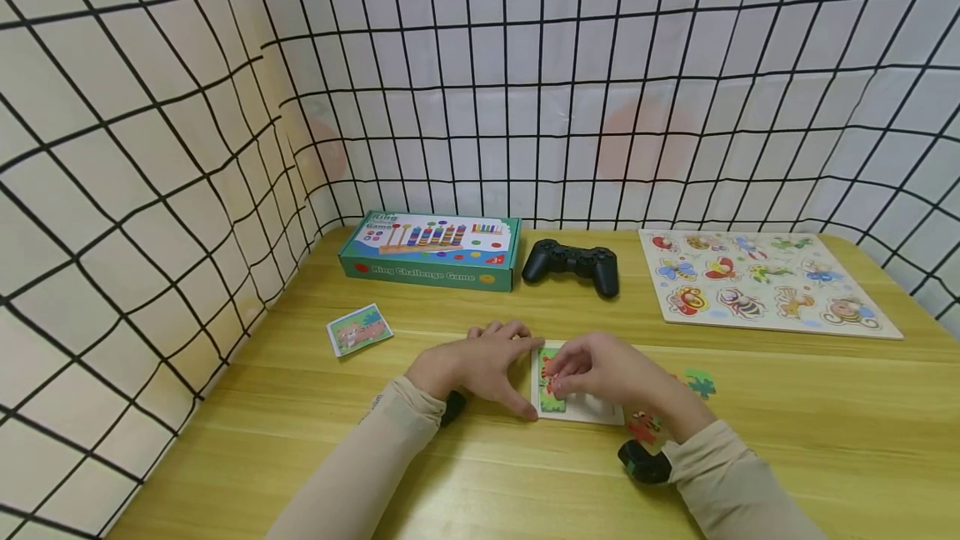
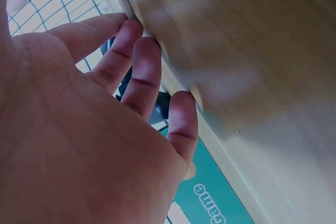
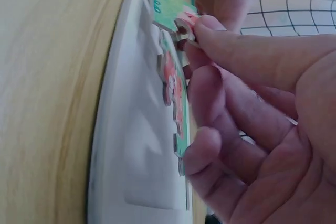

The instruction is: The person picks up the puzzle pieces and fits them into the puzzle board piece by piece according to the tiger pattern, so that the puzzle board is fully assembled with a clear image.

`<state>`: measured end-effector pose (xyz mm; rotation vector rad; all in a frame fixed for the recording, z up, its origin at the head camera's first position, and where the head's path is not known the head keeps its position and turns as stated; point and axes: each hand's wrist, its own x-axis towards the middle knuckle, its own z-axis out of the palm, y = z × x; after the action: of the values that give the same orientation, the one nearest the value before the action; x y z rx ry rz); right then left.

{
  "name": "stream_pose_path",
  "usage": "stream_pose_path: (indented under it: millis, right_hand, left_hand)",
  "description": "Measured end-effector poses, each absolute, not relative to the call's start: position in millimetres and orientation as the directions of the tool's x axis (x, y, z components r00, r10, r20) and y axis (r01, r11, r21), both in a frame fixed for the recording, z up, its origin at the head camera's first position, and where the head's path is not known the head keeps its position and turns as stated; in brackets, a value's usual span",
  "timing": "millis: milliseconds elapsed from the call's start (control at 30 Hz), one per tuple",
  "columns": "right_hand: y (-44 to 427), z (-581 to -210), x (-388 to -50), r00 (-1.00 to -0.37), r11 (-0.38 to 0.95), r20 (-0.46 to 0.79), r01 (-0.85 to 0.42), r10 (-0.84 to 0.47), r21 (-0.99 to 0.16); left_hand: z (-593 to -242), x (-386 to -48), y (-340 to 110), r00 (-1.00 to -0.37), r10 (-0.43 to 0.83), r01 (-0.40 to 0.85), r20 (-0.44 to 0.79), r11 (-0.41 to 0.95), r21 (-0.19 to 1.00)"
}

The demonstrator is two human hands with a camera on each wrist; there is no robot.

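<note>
"Jigsaw tray (image 1: pixel 600 412), where do you see it?"

"It lies flat on the table, a little below the middle of the head view."

"Please tell me the other things, beginning from the largest."

"The black wire grid (image 1: pixel 542 19) covers the upper part and the left side of the frame. The wood-grain table (image 1: pixel 510 490) takes most of the lower part. On it, at the right, lies a picture board (image 1: pixel 888 328) with insects and other animals. Left of the centre is the green Ring Challenge Game box (image 1: pixel 431 250), and just beside it, on its right, a black game controller (image 1: pixel 572 266)."

"And the hands?"

"The left hand (image 1: pixel 491 365) has its fingers spread, with thumb and index fingertip at the two left corners of the tray. The right hand (image 1: pixel 600 369) is above the tray; its thumb and index finger pinch a green and pink jigsaw piece (image 3: pixel 167 6), seen at the top of the right wrist view."

"What is smaller?"

"A white-bordered picture card (image 1: pixel 360 329) lies left of the centre. Along the tray's left side is a green and red row of pieces (image 1: pixel 553 403). Near the right forearm are a green loose piece (image 1: pixel 701 383) and a red loose piece (image 1: pixel 643 427), the red one just beside the tray's lower right corner."
</note>
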<state>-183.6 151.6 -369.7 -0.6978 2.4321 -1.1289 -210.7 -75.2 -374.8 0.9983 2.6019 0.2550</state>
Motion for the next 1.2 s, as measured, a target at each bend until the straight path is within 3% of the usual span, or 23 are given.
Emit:
stream_pose_path:
  millis: [133,400,1200]
  right_hand:
    - [152.0,-370.2,-184.3,-0.812,0.551,-0.133,-0.255,-0.568,-0.795]
    - [146.2,-373.8,-184.2,-0.794,0.619,-0.115,-0.365,-0.597,-0.695]
    - [145.2,-372.0,-179.5,-0.754,0.603,-0.128,-0.398,-0.644,-0.691]
  left_hand:
    - [-374.1,-210.6,-74.9,-0.696,0.673,0.611,-0.252,0.739,0.284]
    - [-374.6,-211.7,-74.7,-0.697,0.669,0.603,-0.259,0.742,0.294]
    - [-375.9,-211.5,-75.3,-0.693,0.677,0.612,-0.248,0.734,0.294]
